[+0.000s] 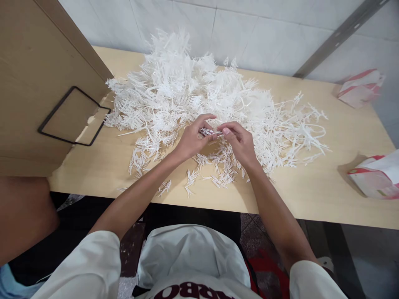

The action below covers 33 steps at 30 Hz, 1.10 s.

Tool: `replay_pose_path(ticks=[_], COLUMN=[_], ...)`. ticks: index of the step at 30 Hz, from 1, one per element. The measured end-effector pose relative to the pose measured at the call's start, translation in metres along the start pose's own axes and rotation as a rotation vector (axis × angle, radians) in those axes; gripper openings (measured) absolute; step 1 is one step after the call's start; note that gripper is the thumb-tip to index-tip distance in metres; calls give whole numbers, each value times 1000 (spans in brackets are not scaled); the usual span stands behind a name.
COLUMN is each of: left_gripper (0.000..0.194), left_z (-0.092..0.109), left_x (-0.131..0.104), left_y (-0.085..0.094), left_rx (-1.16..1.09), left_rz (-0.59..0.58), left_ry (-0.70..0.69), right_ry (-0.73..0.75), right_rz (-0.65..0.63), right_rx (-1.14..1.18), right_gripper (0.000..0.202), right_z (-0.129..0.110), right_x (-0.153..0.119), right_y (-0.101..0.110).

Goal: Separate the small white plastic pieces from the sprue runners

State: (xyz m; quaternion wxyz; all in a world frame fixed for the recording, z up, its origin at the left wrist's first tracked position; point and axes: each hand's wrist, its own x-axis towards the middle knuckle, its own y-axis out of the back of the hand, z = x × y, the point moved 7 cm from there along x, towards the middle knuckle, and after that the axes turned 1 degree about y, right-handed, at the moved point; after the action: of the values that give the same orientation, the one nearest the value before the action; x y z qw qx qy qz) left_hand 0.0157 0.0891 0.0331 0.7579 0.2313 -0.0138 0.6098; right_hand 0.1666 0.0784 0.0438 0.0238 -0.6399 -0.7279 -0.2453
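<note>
A big heap of white branching strands [174, 83] lies along the back of the pale wooden table. In front of its middle, my left hand [195, 137] is curled around a small bunch of white pieces [206, 131], thumb and fingers bent about them. Close on its right, my right hand [240, 143] pinches the end of a thin white strand between thumb and forefinger, the fingertips of both hands nearly meeting. Short loose white pieces [222, 176] are scattered on the table below the hands.
A large cardboard box [37, 83] stands at the left, with a black wire frame [57, 110] against it. Two red-and-white packets [361, 88] [378, 178] are on the right side of the table [311, 195]. Another person's arm [25, 216] shows at the lower left. A tiled wall borders the back.
</note>
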Motion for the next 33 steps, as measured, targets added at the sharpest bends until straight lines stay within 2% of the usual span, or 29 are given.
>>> replay_pose_path(ticks=[7, 11, 13, 17, 19, 22, 27, 33], left_gripper=[51, 43, 38, 42, 36, 26, 23, 18], left_z=[1, -7, -5, 10, 13, 12, 9, 10], left_x=[-3, 0, 1, 1, 0, -1, 0, 1], left_y=[-8, -5, -1, 0, -1, -3, -7, -13], left_rx=[-1, -41, -2, 97, 113, 116, 103, -31], left_rz=[-69, -52, -44, -66, -69, -67, -94, -192], left_ry=[-5, 70, 71, -31, -56, -37, -5, 11], right_ry=[121, 82, 28, -42, -61, -59, -6, -14], right_rz=[-57, 50, 66, 21, -9, -50, -132, -207], right_rx=[-208, -133, -45, 44, 31, -8, -121, -7], right_gripper=[23, 23, 23, 26, 29, 30, 29, 21], right_z=[-5, -3, 1, 6, 8, 8, 8, 12], right_x=[-1, -2, -4, -4, -2, 0, -2, -4], right_y=[-8, -1, 0, -5, -6, -7, -10, -16])
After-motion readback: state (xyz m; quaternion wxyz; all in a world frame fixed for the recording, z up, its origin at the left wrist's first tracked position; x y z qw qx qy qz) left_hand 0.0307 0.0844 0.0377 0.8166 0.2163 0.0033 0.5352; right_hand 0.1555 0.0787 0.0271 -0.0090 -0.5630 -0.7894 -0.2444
